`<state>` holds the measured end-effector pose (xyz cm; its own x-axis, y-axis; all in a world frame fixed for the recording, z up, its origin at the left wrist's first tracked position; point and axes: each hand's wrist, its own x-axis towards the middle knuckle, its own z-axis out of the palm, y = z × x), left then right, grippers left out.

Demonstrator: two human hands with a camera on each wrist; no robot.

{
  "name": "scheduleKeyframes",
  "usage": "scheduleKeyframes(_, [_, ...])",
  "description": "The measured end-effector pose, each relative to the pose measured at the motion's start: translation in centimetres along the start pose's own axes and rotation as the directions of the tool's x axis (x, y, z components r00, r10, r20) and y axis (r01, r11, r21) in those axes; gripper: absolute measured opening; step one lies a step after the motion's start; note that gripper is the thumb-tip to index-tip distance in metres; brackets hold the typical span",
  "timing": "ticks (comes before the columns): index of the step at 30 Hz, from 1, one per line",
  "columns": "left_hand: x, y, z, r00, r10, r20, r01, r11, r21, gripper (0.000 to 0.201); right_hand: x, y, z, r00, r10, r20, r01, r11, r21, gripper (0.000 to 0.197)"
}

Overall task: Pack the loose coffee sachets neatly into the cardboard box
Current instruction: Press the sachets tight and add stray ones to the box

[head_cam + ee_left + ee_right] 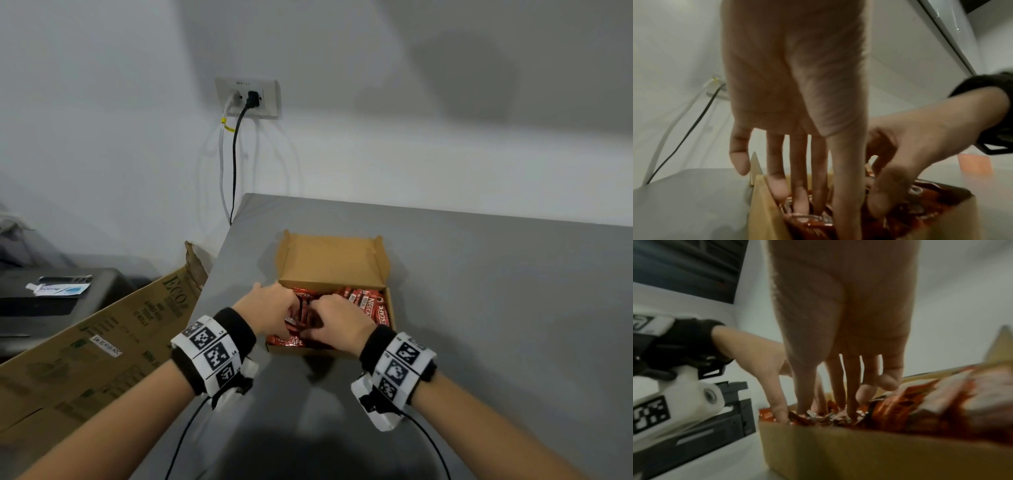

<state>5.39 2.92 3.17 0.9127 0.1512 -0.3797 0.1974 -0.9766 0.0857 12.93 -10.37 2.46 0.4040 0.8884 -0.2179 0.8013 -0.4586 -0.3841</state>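
cardboard box (331, 263) sits open on the grey table (496, 291), lid flap raised at the box's 12 o'clock side. red coffee sachets (371, 305) fill the box; those toward 3 o'clock lie in a fairly even row, those in the middle and at 9 o'clock are jumbled.

left hand (270, 308) reaches in from 7 o'clock, fingers (800, 206) long and nearly straight, tips down among the sachets near the 9 o'clock wall; little finger is outside that wall. no clear grasp visible.

right hand (337, 318) reaches in from 5 o'clock, fingers (852, 410) pointing down into the pile at the middle, thumb touching the sachets; whether it pinches one i cannot tell.

hands are just beside each other. both wrists carry black bands with marker blocks.

large flattened carton (85, 359) leans at the table's 9 o'clock edge. wall socket (248, 97) with two plugged cables at 11 o'clock.
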Motion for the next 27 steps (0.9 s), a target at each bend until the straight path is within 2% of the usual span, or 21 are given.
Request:
scheduleKeyframes(3, [0.0,0.5,0.8,0.999,0.011,-0.048,-0.009,0.998,0.056,0.015,1.0,-1.2,0.8,0.999,-0.023,0.024,0.027,0.982,-0.185,0.04])
scheduleKeyframes(7, [-0.3,0.1,0.0,0.993,-0.026,-0.115,0.023,0.999,-0.034,0.018,1.2,-1.5,1.1,0.999,-0.029,0.036,0.033,0.99,-0.136,0.025])
scheduleKeyframes(9, [-0.7,-0.3,-0.8,0.975,-0.047,-0.216,0.014,0.988,-0.156,0.03,0.8,-1.5,0.6,0.999,-0.029,-0.035,0.027,0.998,-0.059,0.018])
scheduleKeyframes(11, [-1.0,-0.6,-1.6,0.941,-0.08,-0.328,-0.009,0.965,-0.261,0.037,0.0,-0.9,-0.3,0.986,0.005,-0.164,-0.003,1.0,0.009,0.016])
scheduleKeyframes(13, [-0.9,-0.5,-1.9,0.921,-0.089,-0.38,-0.026,0.957,-0.288,0.034,-0.7,0.8,-1.4,0.959,0.143,-0.246,-0.129,0.989,0.072,0.018])
scheduleKeyframes(15, [-0.5,0.0,-1.4,0.946,-0.044,-0.322,-0.044,0.964,-0.261,0.025,-1.4,3.2,-2.3,0.915,0.28,-0.291,-0.257,0.959,0.116,0.015])
scheduleKeyframes(18, [0.2,1.0,0.0,0.994,0.063,-0.087,-0.074,0.989,-0.128,0.032,-2.2,5.9,-2.4,0.872,0.399,-0.285,-0.386,0.917,0.105,0.012])
scheduleKeyframes(21, [1.0,1.3,0.4,0.993,0.109,0.054,-0.107,0.994,-0.027,0.05,-2.4,6.5,-1.7,0.876,0.41,-0.253,-0.397,0.912,0.105,0.018])
scheduleKeyframes(25, [1.6,1.5,0.1,0.988,0.145,0.048,-0.151,0.97,0.188,0.069,-2.5,5.4,-1.2,0.888,0.373,-0.268,-0.376,0.926,0.046,0.023])
scheduleKeyframes(27, [1.8,1.6,0.2,0.984,0.161,0.071,-0.173,0.959,0.223,0.074,-2.6,4.5,-1.1,0.901,0.299,-0.316,-0.323,0.946,-0.024,0.022])
